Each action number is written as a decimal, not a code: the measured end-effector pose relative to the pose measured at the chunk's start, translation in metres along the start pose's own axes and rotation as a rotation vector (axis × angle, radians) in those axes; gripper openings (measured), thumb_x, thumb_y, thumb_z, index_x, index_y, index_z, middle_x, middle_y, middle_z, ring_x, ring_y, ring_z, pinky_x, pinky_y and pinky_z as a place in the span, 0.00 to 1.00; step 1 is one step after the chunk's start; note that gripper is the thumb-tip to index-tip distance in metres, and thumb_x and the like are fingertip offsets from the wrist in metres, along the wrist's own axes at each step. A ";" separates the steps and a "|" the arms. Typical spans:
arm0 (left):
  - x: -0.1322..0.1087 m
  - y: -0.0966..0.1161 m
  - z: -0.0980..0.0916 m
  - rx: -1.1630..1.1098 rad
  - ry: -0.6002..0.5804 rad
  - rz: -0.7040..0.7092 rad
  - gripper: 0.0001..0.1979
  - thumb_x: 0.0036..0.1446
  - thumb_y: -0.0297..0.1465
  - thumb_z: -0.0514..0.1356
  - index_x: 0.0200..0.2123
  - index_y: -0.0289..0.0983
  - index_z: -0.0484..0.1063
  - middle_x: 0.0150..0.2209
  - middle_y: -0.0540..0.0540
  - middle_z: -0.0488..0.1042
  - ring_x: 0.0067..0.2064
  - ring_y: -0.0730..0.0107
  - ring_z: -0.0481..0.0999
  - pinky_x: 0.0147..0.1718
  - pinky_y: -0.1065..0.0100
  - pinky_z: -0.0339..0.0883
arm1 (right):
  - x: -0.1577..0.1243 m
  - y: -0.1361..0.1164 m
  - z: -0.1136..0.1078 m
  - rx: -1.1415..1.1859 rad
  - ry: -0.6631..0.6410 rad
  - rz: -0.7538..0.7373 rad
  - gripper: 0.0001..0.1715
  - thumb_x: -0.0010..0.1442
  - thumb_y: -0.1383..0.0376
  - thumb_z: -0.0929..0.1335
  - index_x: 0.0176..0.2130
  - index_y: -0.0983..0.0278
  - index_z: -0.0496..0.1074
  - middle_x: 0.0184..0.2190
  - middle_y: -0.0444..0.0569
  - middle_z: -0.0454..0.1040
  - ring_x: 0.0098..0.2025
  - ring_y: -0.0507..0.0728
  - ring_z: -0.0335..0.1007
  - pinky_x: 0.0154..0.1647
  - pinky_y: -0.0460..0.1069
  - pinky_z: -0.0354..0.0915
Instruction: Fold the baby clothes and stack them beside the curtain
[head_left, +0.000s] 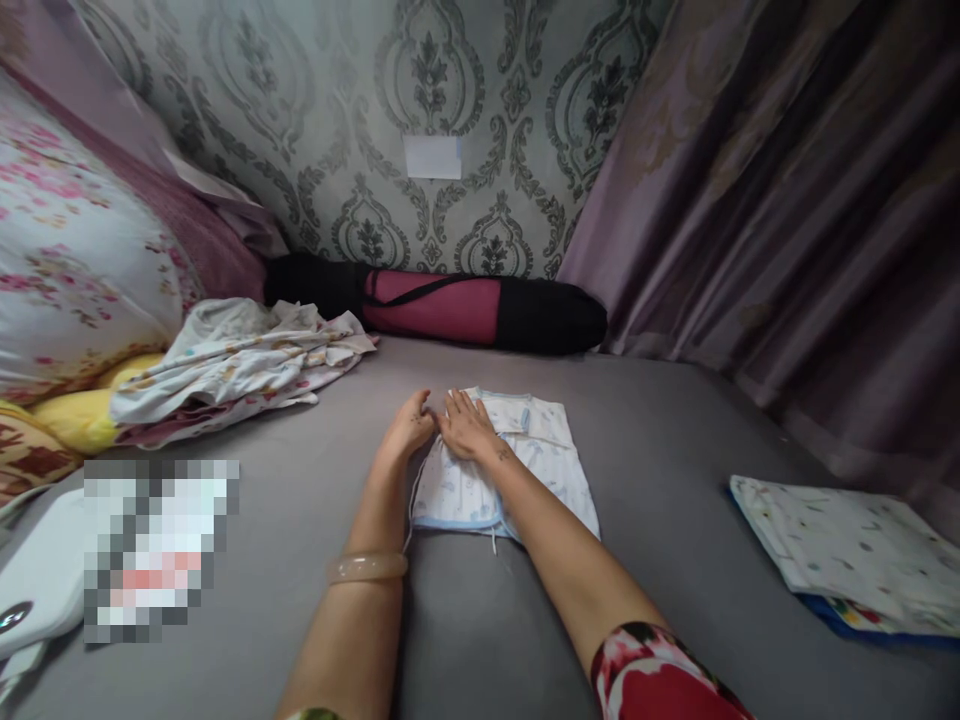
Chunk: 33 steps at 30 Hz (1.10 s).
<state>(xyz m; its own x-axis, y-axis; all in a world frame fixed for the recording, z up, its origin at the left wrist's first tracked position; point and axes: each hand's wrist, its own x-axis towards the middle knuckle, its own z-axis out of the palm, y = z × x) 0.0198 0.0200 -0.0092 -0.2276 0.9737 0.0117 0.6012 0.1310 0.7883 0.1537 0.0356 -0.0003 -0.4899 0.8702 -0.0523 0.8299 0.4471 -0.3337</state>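
Observation:
A small white baby shirt (544, 470) with pale blue print and blue trim lies spread on the grey bed surface, its ties hanging at the lower edge. My right hand (465, 425) rests flat on the shirt's upper left part, fingers stretched out. Just beside it, at the shirt's left edge, is my left hand (414, 422), fingers apart and partly bent, seen from the side. Whether the left fingertips touch the cloth cannot be made out. A pale bangle (369, 568) circles my left forearm.
Folded printed cloth (847, 540) lies at right. A black and maroon long bag (435, 305) lies against the wall. Crumpled cloth (247, 350) and a floral pillow (82, 230) are at left, near a white device (52, 560). Purple curtain (720, 180) hangs at right.

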 end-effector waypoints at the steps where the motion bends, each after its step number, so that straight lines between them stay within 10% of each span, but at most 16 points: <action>1: 0.000 0.001 0.000 0.003 -0.001 0.003 0.28 0.55 0.24 0.53 0.60 0.31 0.64 0.60 0.33 0.68 0.60 0.55 0.69 0.57 0.58 0.62 | -0.001 0.002 -0.003 0.004 0.001 0.005 0.36 0.70 0.54 0.49 0.69 0.71 0.49 0.71 0.55 0.44 0.72 0.59 0.35 0.69 0.59 0.34; 33: -0.016 0.039 0.021 0.100 -0.102 0.194 0.25 0.59 0.25 0.52 0.61 0.34 0.63 0.57 0.37 0.71 0.57 0.57 0.71 0.57 0.58 0.62 | -0.039 0.062 -0.016 -0.038 0.173 0.203 0.36 0.70 0.55 0.50 0.68 0.74 0.51 0.70 0.60 0.44 0.72 0.62 0.34 0.69 0.60 0.32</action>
<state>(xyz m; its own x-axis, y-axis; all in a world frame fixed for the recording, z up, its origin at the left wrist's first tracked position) 0.0625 0.0135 0.0082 -0.0249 0.9956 0.0905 0.7005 -0.0472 0.7121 0.2283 0.0329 -0.0038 -0.2621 0.9638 0.0482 0.9175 0.2643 -0.2973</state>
